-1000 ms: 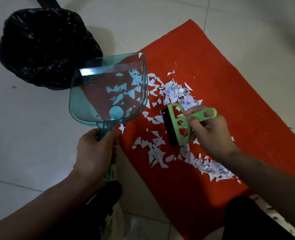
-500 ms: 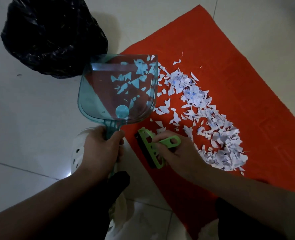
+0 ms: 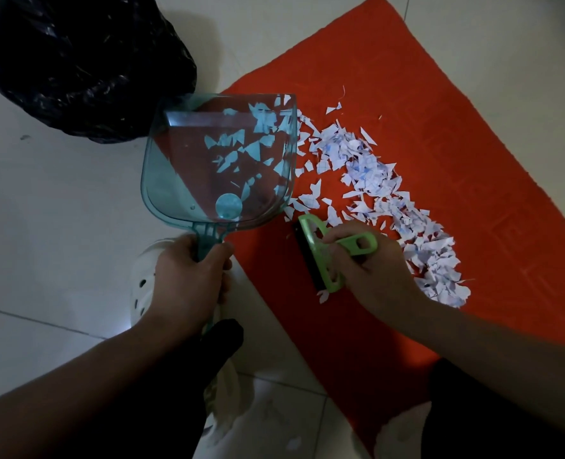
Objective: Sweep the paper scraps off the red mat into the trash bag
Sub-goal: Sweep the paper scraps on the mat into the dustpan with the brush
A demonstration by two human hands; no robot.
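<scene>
The red mat point(image 3: 440, 134) lies on the tiled floor. A band of white paper scraps point(image 3: 384, 190) curves across it. My left hand point(image 3: 188, 283) grips the handle of a clear teal dustpan point(image 3: 181, 180), whose open lip rests over the mat's left corner with several scraps seen through it. My right hand point(image 3: 370, 276) holds a green hand brush point(image 3: 321, 253) with black bristles, set on the mat at the near end of the scraps. The black trash bag point(image 3: 85, 64) sits at the upper left beyond the dustpan.
Pale floor tiles point(image 3: 42, 226) surround the mat. A white perforated shoe point(image 3: 142, 293) shows under my left hand. Dark trouser legs point(image 3: 493, 419) fill the bottom of the view.
The brush was pulled back from the middle of the scraps to their near end, then edged slightly right. The dustpan stays at the mat's left corner.
</scene>
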